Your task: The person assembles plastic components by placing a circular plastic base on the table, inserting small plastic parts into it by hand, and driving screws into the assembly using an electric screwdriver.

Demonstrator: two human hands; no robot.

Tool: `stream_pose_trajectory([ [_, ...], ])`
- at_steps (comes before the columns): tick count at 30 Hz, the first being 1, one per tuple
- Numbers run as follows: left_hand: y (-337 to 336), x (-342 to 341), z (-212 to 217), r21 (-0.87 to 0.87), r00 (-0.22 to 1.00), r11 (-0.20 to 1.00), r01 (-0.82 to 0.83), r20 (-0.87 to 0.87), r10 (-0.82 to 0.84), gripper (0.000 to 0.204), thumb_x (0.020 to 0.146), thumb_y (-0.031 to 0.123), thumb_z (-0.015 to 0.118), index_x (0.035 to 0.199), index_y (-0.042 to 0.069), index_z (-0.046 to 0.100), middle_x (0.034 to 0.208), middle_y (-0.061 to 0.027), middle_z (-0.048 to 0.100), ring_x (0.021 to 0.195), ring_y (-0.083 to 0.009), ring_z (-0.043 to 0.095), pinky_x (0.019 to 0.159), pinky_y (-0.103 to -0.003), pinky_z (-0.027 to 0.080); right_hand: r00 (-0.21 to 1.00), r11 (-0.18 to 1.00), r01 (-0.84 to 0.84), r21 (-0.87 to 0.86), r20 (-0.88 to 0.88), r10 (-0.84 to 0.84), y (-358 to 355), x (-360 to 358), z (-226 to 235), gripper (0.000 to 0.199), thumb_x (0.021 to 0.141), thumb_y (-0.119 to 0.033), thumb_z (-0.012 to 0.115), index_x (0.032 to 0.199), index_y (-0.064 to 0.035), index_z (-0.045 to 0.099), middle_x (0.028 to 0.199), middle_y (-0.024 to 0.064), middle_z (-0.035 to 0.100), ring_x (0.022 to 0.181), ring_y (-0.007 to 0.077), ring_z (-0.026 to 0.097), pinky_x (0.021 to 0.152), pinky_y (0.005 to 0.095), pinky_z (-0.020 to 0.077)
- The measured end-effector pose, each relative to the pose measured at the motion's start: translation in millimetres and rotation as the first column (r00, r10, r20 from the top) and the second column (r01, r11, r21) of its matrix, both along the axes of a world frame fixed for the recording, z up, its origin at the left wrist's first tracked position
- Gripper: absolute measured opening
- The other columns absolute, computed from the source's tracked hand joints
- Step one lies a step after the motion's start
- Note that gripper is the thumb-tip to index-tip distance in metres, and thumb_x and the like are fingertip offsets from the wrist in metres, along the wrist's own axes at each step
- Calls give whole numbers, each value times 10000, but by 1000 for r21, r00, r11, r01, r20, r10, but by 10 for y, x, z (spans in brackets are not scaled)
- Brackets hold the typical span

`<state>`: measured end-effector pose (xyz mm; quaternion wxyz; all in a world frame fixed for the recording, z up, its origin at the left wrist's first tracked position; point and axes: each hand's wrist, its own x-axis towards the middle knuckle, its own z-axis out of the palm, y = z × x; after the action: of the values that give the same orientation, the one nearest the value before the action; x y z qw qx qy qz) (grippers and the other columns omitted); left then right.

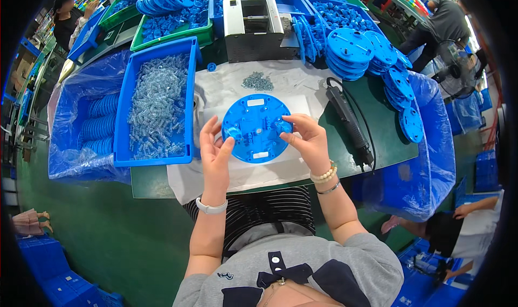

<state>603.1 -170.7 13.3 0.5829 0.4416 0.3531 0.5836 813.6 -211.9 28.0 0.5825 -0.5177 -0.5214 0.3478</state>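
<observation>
A round blue plastic plate (258,116) with moulded posts and slots lies on a white pad on the cloth. My left hand (215,153) is curled at its left rim, thumb close to a small blue plastic part (232,132) on the plate. At the opposite rim, the thumb and index finger of my right hand (308,140) close around another small blue plastic part (282,126). Just beyond the plate is a small pile of metal screws (257,82). A black corded electric screwdriver (349,120) lies to the right of my right hand.
A blue tray (190,99) of metal springs stands left, beside a lined bin (67,120) holding stacked blue discs. A white-and-black machine (253,29) stands at the back. Stacked blue plates (349,48) line the right back; a lined blue bin (431,145) sits beyond the table's right edge.
</observation>
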Motion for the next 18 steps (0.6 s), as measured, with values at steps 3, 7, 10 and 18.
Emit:
stream_pose_trajectory([
  [3,57,-96,-150,-33,982,984,173,84,-170,459,894,84,675,1303,-27,499,1195,-97,578,1059,-138,555,945,-303,444,984,999,-28,26,-177,32,-10,-31,-77,315,783,-13,766,1090,-25,697,1131,75,602,999,151,594,867,285,488],
  [7,32,-109,-154,9,988,988,153,-3,-153,442,891,88,685,1288,-15,520,1119,-77,612,1024,-133,564,931,-292,449,998,994,-33,105,-56,39,14,9,-193,292,790,16,746,1073,-11,678,1150,59,566,1012,147,582,902,280,476],
  [10,26,-107,-168,8,985,985,175,-14,-175,425,882,82,697,1269,-1,541,1095,-68,616,990,-122,570,895,-271,459,997,993,-60,99,-38,64,23,3,-149,372,782,29,752,1132,-12,632,1175,64,543,1014,144,576,924,280,467],
  [18,10,-201,-166,7,970,970,243,5,-243,429,857,21,691,1253,19,528,1036,-38,598,964,-97,558,826,-243,460,940,984,-154,-86,-319,119,15,99,-159,555,716,-6,828,1201,-1,557,1040,35,609,1009,126,571,898,280,478],
])
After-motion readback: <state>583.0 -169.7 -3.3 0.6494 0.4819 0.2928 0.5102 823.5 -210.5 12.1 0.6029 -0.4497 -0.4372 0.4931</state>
